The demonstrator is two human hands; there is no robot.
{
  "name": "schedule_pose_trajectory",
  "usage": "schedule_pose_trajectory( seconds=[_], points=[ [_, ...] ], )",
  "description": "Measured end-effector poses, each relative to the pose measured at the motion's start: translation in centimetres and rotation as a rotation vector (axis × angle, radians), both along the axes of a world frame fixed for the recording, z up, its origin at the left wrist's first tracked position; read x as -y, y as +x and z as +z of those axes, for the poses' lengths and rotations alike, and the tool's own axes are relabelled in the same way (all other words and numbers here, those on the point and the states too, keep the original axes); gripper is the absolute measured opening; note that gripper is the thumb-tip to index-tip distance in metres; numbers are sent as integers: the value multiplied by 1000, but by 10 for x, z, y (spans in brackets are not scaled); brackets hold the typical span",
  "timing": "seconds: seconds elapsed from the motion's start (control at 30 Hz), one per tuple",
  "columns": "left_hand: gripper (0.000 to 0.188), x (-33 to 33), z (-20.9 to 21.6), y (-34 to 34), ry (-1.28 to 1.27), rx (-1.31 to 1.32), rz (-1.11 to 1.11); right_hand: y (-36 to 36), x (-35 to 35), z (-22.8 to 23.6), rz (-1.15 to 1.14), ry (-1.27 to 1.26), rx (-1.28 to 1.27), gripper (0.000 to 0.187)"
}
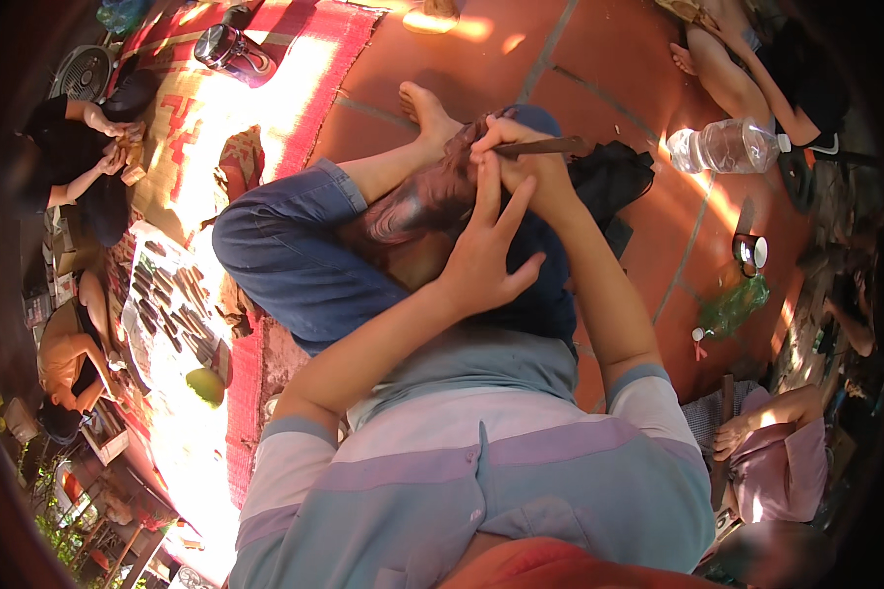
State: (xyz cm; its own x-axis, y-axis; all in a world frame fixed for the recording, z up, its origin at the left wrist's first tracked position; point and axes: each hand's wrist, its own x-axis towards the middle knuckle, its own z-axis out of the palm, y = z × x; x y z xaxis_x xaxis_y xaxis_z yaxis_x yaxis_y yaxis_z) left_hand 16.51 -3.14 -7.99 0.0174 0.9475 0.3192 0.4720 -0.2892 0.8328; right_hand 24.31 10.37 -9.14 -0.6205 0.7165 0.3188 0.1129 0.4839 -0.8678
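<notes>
And there it was, the mottled brown piece (403, 214) between eleven and twelve o'clock, over blue trousers (285, 250)! The right hand (528, 167) pinched a brown stick (550, 146) at one o'clock; the left hand (489, 240) splayed loosely. A loosened pinch could skid wood into those fingers; the stick's near end was hidden.

Workshop, carved piece (410, 210), tool rows (172, 319), tiled floor (452, 61)
</notes>
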Motion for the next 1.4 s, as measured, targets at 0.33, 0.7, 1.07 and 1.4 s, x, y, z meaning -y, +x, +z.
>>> schedule_pose_trajectory(
  seconds=[0.33,0.7,1.07,1.4],
  points=[
    [91,8,-1,-2,27,4,9,-5,3,-3,22,92,15,10],
    [90,-15,3,-8,33,46,-16,-2,-19,-6,-124,-251,9,11],
    [91,-13,7,-7,98,69,79,-22,-20,3,14,-155,93,10],
    [93,-7,3,-3,124,213,128,-32,-16,22,-43,-104,356,13]
  ],
)
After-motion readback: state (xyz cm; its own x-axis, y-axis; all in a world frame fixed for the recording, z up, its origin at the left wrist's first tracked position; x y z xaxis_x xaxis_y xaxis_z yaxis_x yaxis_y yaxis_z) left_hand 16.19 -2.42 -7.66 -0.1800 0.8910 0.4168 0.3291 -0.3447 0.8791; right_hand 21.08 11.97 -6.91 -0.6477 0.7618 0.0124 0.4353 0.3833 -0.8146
